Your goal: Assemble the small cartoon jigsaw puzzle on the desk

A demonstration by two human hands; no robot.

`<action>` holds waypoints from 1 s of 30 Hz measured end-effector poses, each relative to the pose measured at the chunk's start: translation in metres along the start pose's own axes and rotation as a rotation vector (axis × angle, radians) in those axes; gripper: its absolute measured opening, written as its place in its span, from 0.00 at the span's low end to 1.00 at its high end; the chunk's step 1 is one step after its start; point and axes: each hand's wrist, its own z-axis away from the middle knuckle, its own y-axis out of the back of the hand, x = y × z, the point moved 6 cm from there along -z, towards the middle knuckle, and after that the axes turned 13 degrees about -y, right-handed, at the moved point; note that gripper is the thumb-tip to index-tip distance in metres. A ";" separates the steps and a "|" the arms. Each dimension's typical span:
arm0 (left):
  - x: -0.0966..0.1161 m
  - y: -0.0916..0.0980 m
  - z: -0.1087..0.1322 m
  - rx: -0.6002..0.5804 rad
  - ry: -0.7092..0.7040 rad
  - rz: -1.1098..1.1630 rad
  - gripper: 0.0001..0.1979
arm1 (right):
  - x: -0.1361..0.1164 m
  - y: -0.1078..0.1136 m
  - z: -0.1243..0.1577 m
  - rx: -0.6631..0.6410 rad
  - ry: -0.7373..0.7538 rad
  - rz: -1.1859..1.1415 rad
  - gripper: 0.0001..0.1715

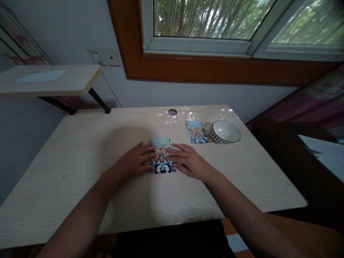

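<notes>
A colourful Bluey sticker sheet or card (pixel 162 157) lies flat on the pale wooden desk in front of me, its blue dog face at the near end. My left hand (pixel 139 157) rests along its left edge, fingers spread and fingertips touching it. On the opposite edge my right hand (pixel 186 160) lies with fingers stretched out, the tips over the sheet. Both palms are down. A second, similar Bluey sheet (pixel 198 132) is farther back to the right, beside a white bowl (pixel 225 132) with a dark striped outside; neither hand touches these.
The desk (pixel 80 186) stands against the wall under a window (pixel 201 21). A raised shelf (pixel 77 77) on black legs holds a sheet of paper (pixel 41 76) at the left. A round cable hole (pixel 172 112) opens near the back edge. Dark furniture (pixel 292 161) is at the right.
</notes>
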 end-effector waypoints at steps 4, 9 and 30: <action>-0.001 0.000 0.000 0.033 -0.010 0.014 0.28 | -0.011 0.002 0.000 -0.022 0.082 -0.039 0.21; -0.002 -0.001 0.000 0.035 -0.017 0.006 0.28 | -0.017 0.001 -0.001 -0.021 0.111 -0.063 0.18; 0.000 0.002 -0.001 0.049 -0.017 -0.008 0.27 | -0.005 0.003 -0.007 0.088 -0.001 -0.040 0.20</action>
